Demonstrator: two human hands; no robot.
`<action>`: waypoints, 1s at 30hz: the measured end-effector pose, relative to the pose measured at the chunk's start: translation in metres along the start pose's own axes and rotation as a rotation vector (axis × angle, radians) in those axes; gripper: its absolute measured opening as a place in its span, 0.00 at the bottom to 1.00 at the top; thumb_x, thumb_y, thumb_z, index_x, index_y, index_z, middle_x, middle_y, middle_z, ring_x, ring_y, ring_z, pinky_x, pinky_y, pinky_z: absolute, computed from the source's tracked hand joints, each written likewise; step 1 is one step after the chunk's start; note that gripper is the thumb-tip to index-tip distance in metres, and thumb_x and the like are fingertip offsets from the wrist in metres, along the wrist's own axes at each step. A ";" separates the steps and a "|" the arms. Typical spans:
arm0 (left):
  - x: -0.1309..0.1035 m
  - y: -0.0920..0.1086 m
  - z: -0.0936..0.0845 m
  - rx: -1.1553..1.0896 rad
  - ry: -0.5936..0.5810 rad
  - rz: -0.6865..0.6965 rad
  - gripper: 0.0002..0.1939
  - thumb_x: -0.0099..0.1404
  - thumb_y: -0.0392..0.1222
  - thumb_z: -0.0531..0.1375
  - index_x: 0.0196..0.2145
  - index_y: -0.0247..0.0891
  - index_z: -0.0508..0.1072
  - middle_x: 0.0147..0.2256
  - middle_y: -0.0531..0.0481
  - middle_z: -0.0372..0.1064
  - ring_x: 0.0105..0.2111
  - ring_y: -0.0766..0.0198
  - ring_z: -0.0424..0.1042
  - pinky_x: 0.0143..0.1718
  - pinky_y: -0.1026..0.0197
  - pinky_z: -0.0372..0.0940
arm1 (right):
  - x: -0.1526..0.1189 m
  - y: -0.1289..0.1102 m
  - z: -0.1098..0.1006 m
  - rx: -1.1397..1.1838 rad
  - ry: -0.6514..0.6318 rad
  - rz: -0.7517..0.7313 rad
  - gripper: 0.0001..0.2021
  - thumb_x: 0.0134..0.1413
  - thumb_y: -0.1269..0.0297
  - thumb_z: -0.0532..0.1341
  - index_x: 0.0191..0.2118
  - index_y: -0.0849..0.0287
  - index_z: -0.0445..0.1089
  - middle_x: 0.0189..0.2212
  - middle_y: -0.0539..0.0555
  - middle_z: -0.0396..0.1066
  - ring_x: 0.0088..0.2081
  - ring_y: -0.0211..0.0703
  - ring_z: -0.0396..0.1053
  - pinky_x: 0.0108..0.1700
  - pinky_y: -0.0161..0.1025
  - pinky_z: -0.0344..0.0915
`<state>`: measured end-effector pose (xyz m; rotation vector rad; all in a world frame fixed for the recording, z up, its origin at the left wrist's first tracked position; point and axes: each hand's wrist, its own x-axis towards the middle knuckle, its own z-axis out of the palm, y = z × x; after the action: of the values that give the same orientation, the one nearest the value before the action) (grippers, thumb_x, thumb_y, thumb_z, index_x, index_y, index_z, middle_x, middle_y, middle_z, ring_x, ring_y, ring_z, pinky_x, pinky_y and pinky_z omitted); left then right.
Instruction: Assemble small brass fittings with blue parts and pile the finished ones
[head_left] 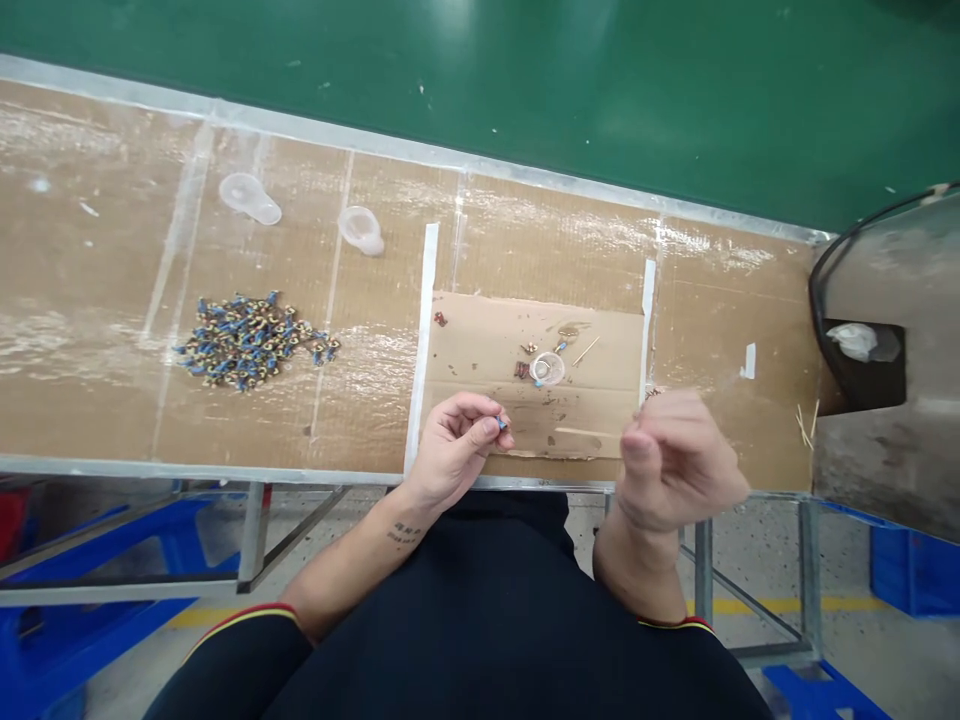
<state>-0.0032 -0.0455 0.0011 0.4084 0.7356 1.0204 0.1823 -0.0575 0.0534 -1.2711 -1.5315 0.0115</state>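
Note:
Between the thumb and fingertips of my left hand (pixel 465 445) is a small blue piece (pixel 501 424), held above the near left part of a cardboard sheet (pixel 480 350). My right hand (pixel 675 460) is raised past the sheet's near right corner, its fingers curled and blurred; what they hold, if anything, cannot be made out. A small clear cup (pixel 547 369) stands on the sheet. Around it lie reddish-brown pieces (pixel 522 370), a blue and gold piece (pixel 560 347) and a thin wooden stick (pixel 586 351).
A pile of blue and gold parts (pixel 244 340) lies on the left of the table. Behind it are two translucent cups (pixel 247 197), (pixel 361 230). At the right stand a metal machine (pixel 885 440) with a black cable and some thin sticks (pixel 808 425).

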 end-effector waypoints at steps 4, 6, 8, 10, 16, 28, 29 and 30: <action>0.001 -0.001 0.007 0.012 -0.022 -0.046 0.19 0.50 0.51 0.79 0.29 0.38 0.78 0.25 0.54 0.76 0.20 0.70 0.75 0.25 0.68 0.73 | -0.010 -0.014 0.007 0.070 -0.013 -0.010 0.07 0.65 0.61 0.64 0.33 0.53 0.71 0.20 0.47 0.67 0.21 0.39 0.62 0.26 0.42 0.59; 0.001 -0.001 0.008 0.030 -0.022 -0.056 0.20 0.49 0.52 0.79 0.28 0.37 0.77 0.24 0.54 0.76 0.20 0.69 0.75 0.25 0.67 0.73 | -0.012 -0.015 0.010 0.070 -0.016 -0.003 0.05 0.64 0.63 0.64 0.35 0.52 0.72 0.20 0.47 0.68 0.22 0.40 0.63 0.26 0.43 0.60; 0.000 0.000 0.008 0.039 -0.019 -0.047 0.20 0.50 0.52 0.79 0.28 0.37 0.77 0.24 0.54 0.75 0.20 0.69 0.75 0.24 0.67 0.73 | -0.013 -0.015 0.011 0.068 -0.026 -0.001 0.04 0.64 0.65 0.64 0.35 0.52 0.72 0.20 0.47 0.69 0.22 0.40 0.64 0.26 0.43 0.61; -0.001 0.000 0.007 0.045 -0.016 -0.036 0.20 0.50 0.52 0.78 0.28 0.37 0.77 0.24 0.54 0.75 0.20 0.69 0.75 0.24 0.67 0.72 | -0.013 -0.014 0.011 0.072 -0.032 -0.002 0.04 0.64 0.66 0.64 0.35 0.52 0.73 0.21 0.46 0.69 0.22 0.40 0.64 0.27 0.43 0.62; -0.003 -0.003 0.008 0.089 0.011 0.000 0.21 0.52 0.55 0.77 0.27 0.37 0.77 0.22 0.53 0.75 0.18 0.68 0.74 0.23 0.66 0.72 | -0.015 -0.016 0.012 0.069 -0.054 -0.020 0.03 0.64 0.67 0.64 0.36 0.52 0.73 0.21 0.47 0.69 0.23 0.40 0.65 0.27 0.42 0.63; -0.003 -0.003 0.008 0.213 0.042 0.101 0.22 0.52 0.58 0.76 0.24 0.36 0.76 0.20 0.52 0.74 0.17 0.67 0.73 0.20 0.67 0.70 | -0.015 -0.018 0.015 0.033 -0.076 -0.041 0.06 0.64 0.67 0.64 0.34 0.53 0.71 0.21 0.47 0.70 0.22 0.38 0.65 0.24 0.40 0.61; -0.003 -0.003 0.008 0.208 0.036 0.103 0.22 0.52 0.57 0.76 0.25 0.36 0.77 0.20 0.52 0.74 0.17 0.67 0.74 0.20 0.68 0.70 | -0.015 -0.018 0.015 0.041 -0.079 -0.043 0.06 0.64 0.68 0.64 0.34 0.54 0.71 0.21 0.47 0.70 0.23 0.38 0.65 0.24 0.40 0.62; -0.003 -0.003 0.008 0.202 0.032 0.106 0.22 0.53 0.57 0.76 0.25 0.36 0.77 0.20 0.52 0.74 0.17 0.67 0.74 0.20 0.68 0.70 | -0.014 -0.018 0.015 0.049 -0.083 -0.045 0.05 0.64 0.68 0.64 0.34 0.54 0.71 0.22 0.47 0.70 0.23 0.37 0.65 0.24 0.39 0.62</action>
<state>0.0032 -0.0493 0.0060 0.6121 0.8570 1.0575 0.1575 -0.0667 0.0478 -1.2102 -1.6212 0.0729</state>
